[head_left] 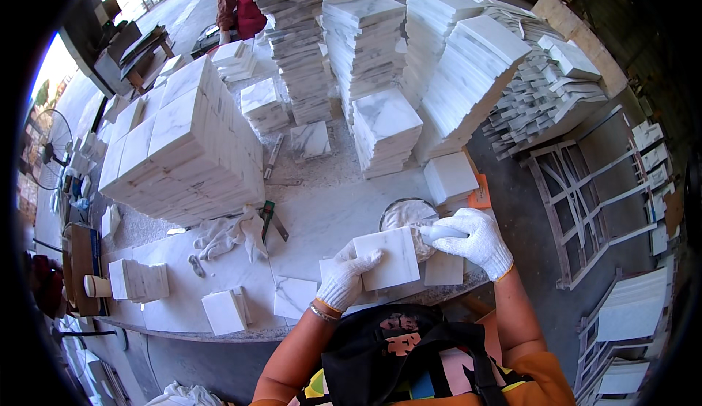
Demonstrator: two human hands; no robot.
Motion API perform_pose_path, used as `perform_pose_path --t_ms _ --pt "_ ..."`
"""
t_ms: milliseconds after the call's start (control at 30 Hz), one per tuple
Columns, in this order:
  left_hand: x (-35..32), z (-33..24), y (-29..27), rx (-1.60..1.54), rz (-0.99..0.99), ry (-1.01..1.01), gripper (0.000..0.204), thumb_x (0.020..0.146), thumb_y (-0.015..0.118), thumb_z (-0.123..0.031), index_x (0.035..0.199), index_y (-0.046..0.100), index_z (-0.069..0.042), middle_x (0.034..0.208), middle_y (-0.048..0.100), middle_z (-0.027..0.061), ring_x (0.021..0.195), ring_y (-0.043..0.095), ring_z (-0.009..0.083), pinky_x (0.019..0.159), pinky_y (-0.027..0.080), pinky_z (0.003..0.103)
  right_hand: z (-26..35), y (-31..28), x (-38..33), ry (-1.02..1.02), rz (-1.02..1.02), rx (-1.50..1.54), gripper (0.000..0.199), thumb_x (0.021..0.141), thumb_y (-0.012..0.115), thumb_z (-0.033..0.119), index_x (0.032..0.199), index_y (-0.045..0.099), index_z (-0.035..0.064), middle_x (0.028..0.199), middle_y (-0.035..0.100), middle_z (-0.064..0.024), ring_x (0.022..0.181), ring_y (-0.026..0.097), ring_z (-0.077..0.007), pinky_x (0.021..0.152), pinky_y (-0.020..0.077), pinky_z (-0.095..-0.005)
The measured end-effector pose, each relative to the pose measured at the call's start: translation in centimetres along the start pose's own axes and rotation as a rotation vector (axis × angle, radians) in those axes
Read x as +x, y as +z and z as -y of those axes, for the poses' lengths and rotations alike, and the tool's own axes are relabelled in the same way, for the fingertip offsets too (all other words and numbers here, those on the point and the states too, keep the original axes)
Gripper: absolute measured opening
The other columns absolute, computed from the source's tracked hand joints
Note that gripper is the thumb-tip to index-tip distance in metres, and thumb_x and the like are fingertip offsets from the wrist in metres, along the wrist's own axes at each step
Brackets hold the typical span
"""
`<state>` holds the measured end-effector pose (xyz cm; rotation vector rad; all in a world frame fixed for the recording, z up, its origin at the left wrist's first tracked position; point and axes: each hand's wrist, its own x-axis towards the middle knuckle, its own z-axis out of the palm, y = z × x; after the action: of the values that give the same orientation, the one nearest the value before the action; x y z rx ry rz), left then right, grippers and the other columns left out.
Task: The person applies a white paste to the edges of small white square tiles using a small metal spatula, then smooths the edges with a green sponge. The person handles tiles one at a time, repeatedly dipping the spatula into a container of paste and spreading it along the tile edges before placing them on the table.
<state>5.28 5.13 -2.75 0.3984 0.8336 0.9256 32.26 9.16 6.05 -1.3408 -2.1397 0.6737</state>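
Note:
My left hand, in a white knit glove, grips the left edge of a square white marble tile, with the thumb over its face. The tile is held at the table's near edge. My right hand, also gloved, is closed round a small grey tool whose exact kind I cannot make out. Its tip is close to the tile's upper right corner. Just behind them stands a round bowl with white material in it, partly hidden by the tile and the tool. Another tile lies beside the held one.
Tall stacks of marble tiles rise at the back, and a large block of tiles stands at left. A crumpled glove and a green-handled blade tool lie mid-table. To the right is a metal frame. Another person stands behind.

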Motion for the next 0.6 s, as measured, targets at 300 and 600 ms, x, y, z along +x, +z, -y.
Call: perform_pose_path --t_ms 300,600 --pt "-0.1 0.0 0.2 -0.002 0.001 0.017 0.041 0.090 0.072 -0.012 0.126 0.055 -0.002 0.112 0.065 0.0095 0.096 0.066 0.0205 0.080 0.058 0.035 -0.7 0.3 -0.2 -0.006 -0.001 -0.003 0.028 0.074 0.081 0.019 0.102 0.079 0.0143 0.085 0.072 -0.0073 0.076 0.064 -0.0248 0.071 0.0528 -0.0367" --pt "0.4 0.3 0.1 -0.004 0.013 0.025 0.041 0.090 0.071 -0.011 0.127 0.055 -0.001 0.115 0.065 0.0105 0.101 0.066 0.0209 0.086 0.057 0.036 -0.5 -0.4 0.3 -0.015 -0.032 0.066 0.031 0.074 0.081 0.016 0.104 0.077 0.0105 0.088 0.071 -0.0081 0.078 0.064 -0.0226 0.073 0.0521 -0.0348"
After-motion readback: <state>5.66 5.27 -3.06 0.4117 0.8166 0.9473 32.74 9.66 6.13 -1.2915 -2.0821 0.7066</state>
